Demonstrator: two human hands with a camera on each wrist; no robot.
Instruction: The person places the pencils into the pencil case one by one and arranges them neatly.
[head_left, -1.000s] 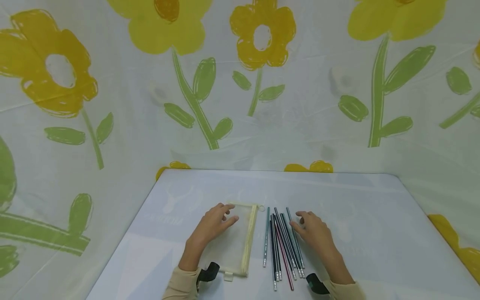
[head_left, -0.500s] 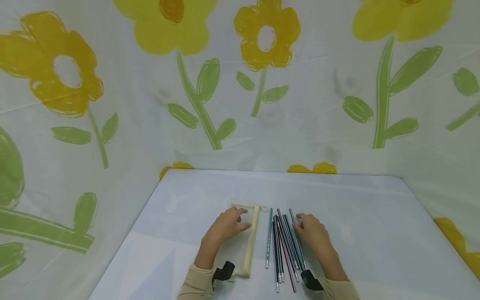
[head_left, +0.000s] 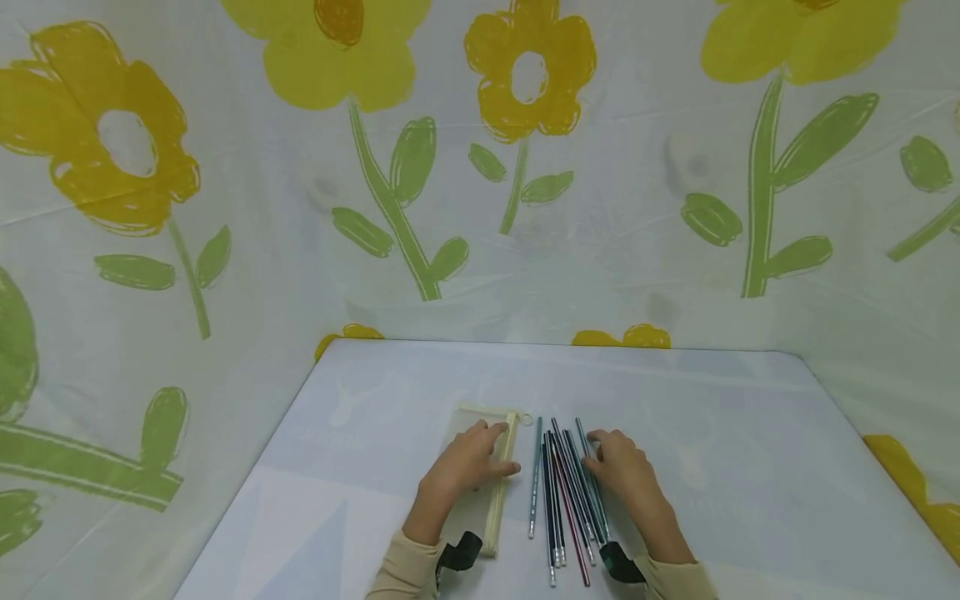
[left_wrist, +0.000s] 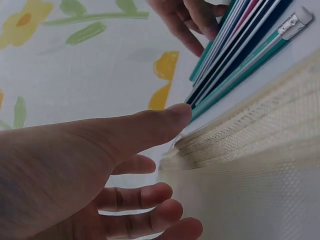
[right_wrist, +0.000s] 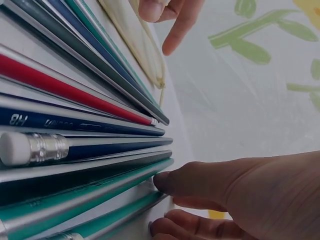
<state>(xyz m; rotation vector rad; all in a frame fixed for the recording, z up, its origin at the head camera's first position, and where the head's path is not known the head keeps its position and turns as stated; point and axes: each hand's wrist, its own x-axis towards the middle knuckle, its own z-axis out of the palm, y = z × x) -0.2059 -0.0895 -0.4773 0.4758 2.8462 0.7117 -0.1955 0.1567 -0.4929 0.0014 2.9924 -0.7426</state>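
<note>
Pale backdrop (head_left: 600,250), yellow flowers (head_left: 498,96), green stems (head_left: 760,200), behind white table (head_left: 750,467).

Beneath the left hand (head_left: 467,461) the mesh pouch (head_left: 498,500) is partly hidden in the head view, while beside the right hand (head_left: 624,465) the pencils (right_wrist: 80,95) run off the right wrist view's edge, some lettering illegible.

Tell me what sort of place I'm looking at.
Probably a small staged workspace, indoors by the look of it: a white table, a flower-print backdrop close behind it, and pencils laid beside a pouch.
</note>
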